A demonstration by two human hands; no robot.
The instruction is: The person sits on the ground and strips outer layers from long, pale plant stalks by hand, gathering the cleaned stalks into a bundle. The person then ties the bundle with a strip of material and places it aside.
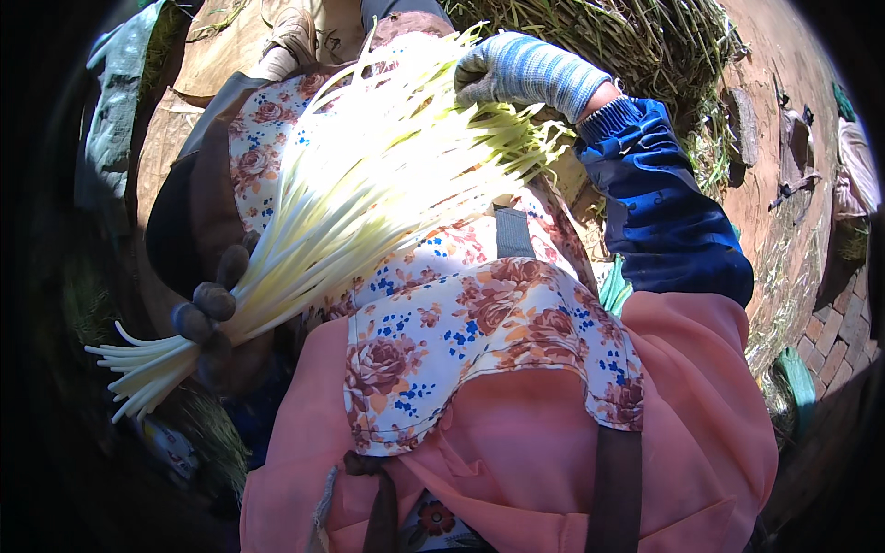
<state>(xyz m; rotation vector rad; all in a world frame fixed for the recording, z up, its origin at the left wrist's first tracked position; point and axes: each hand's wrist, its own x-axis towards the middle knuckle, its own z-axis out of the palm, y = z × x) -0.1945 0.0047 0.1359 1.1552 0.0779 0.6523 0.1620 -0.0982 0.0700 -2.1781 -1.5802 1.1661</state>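
A large fanned bundle of long pale stalks with yellow-green leaves, which look like blanched chives point(387, 166), lies across the floral apron point(484, 339). Around its white stem ends, at the lower left, my left hand point(214, 318) is closed; it is in shadow and looks gloved. The cut ends stick out to the left beyond its fingers. At the leafy end, upper right, my right hand point(518, 75) wears a blue-and-white striped knit glove. Its fingers are curled against the leaf tips, and loose tips hang out below it. Strong sunlight washes out the bundle's middle.
A heap of green and dry stalks point(622, 48) lies beyond my right hand. A wooden or brick block point(742, 128) is on the tan ground sheet to its right. Cloths point(857, 166) and brick paving point(840, 332) are at the far right. A grey-green sheet point(117, 117) hangs at the left.
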